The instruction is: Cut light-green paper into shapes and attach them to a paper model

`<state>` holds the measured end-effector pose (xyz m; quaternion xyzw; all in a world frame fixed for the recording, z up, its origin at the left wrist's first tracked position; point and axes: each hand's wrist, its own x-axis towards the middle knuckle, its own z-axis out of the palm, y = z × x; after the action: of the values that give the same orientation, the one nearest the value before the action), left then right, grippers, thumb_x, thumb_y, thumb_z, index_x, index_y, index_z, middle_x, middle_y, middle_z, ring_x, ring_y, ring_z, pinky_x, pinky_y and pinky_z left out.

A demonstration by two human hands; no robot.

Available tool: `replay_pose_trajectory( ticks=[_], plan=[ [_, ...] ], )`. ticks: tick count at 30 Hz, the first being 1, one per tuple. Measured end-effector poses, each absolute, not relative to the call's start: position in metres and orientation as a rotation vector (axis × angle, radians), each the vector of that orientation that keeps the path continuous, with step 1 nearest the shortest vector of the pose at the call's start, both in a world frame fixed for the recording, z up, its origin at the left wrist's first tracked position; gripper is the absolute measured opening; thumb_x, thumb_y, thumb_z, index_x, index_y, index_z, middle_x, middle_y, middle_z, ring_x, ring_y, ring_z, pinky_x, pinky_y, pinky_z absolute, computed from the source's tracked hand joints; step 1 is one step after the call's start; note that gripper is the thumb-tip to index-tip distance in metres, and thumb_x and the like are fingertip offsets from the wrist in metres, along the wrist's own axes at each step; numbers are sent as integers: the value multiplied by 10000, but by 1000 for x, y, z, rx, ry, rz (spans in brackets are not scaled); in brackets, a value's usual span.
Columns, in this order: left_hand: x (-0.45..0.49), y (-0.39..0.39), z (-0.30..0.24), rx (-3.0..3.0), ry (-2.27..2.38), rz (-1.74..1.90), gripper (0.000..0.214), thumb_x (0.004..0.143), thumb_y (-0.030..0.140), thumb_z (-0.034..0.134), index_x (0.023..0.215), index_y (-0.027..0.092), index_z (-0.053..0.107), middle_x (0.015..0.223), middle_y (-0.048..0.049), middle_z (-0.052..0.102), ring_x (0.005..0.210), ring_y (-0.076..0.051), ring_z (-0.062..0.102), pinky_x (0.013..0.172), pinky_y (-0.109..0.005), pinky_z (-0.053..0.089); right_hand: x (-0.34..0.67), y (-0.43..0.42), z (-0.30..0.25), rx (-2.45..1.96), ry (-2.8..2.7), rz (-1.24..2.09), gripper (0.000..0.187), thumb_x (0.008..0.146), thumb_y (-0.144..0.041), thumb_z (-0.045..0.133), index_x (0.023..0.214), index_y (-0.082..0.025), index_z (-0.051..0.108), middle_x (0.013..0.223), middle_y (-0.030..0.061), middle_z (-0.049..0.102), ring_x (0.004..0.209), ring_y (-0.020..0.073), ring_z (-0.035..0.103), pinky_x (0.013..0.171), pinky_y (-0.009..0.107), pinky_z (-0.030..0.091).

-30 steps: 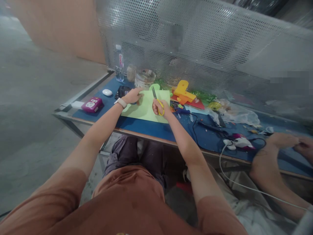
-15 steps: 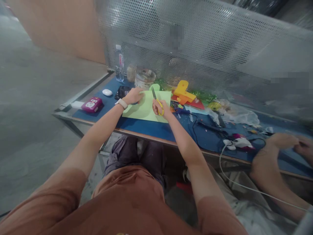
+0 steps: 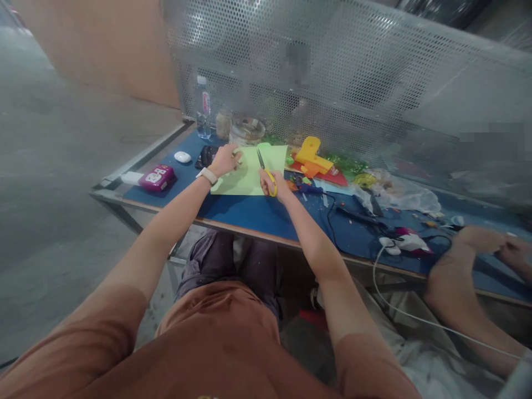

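Note:
A sheet of light green paper (image 3: 249, 177) lies on the blue tabletop in front of me. My right hand (image 3: 272, 185) is closed round the yellow handles of a pair of scissors (image 3: 261, 159); their dark blades point away from me over the sheet. At the paper's left side is my left hand (image 3: 225, 159), fingers bent and apart, close over or touching the sheet. Just past the sheet's far edge a brighter green piece (image 3: 263, 146) shows in part. A dark phone-like object (image 3: 204, 157) sits partly behind my left hand.
Leftward are a white mouse-shaped object (image 3: 182, 157), a purple box (image 3: 157, 178) and a water bottle (image 3: 203, 108). Yellow cut pieces (image 3: 311, 155), a blue glue gun (image 3: 310, 189) with its cable, and plastic wrap (image 3: 409, 194) lie to the right. Another person's arm (image 3: 453, 282) rests at far right.
The green sheet has slid away from me, covering more of the brighter green piece. My left hand has shifted slightly, its fingers lifting apart. The scissors stay in my right hand, almost still.

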<state>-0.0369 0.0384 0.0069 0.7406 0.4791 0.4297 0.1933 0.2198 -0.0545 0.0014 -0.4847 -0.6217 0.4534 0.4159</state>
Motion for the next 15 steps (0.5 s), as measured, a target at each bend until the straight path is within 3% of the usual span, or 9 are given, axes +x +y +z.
replay_pose_trajectory(
  ticks=[7, 15],
  plan=[
    [-37, 41, 4, 1969, 1213, 1288, 381, 1163, 340, 777, 860, 260, 562, 784, -53, 781, 595, -214, 760, 735, -349, 655, 218, -57, 5, -1274, -1538, 1138, 832, 1001, -932, 978, 738, -283, 528, 500, -38, 549, 400, 109, 517, 401, 232, 417],
    [-36, 49, -3, 1915, 1175, 1326, 255, 1200, 424, 753, 1033, 248, 674, 814, -53, 777, 613, -218, 767, 734, -369, 694, 216, -65, 12, -1269, -1586, 1164, 808, 1055, -860, 976, 706, -280, 534, 522, -36, 557, 412, 103, 523, 424, 236, 448]
  ],
)
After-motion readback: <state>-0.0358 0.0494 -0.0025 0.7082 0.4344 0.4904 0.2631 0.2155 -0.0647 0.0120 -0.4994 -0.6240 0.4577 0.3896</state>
